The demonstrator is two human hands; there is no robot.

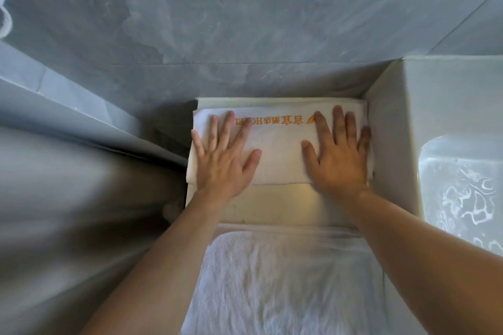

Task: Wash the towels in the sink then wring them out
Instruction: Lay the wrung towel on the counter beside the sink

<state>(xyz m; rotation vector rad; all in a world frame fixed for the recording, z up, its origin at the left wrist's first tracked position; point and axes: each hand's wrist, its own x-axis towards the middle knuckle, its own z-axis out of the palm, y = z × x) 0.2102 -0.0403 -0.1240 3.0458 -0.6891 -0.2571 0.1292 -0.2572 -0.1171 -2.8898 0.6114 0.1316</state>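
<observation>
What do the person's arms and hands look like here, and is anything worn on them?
Both arms are bare from as far up the forearm as the head view shows down to the fingertips. No sleeves, gloves, watch, rings or bracelets show on the left hand or the right hand. The fingernails look short and unpainted.

The folded towel (277, 144) is looking like soft matt cloth, the nearer towel (272, 280) fluffier terry; the sink (392, 144) is gleaming smooth, glossy white
</observation>
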